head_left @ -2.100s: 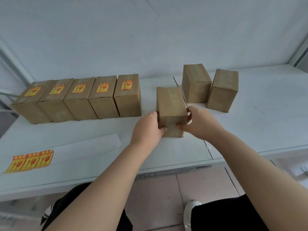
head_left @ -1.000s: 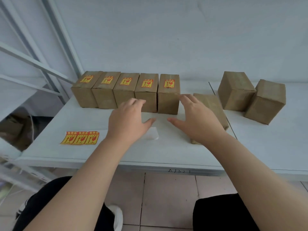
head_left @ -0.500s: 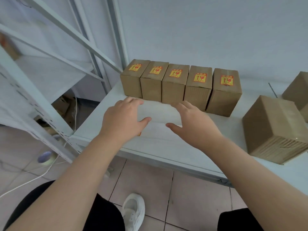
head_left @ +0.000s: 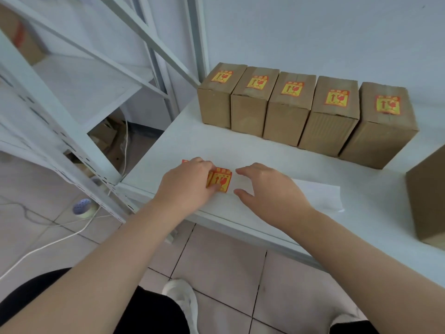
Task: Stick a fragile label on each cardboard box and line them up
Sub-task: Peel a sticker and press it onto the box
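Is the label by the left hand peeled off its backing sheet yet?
Not off: the label lies flat on the backing sheet, with the left hand touching its edge. Whether a corner is lifted, cannot tell.

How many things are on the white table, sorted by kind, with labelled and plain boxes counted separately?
Labelled boxes: 5
Unlabelled box, cut off at the right edge: 1
Label sheet, partly under the left hand: 1
Total: 7
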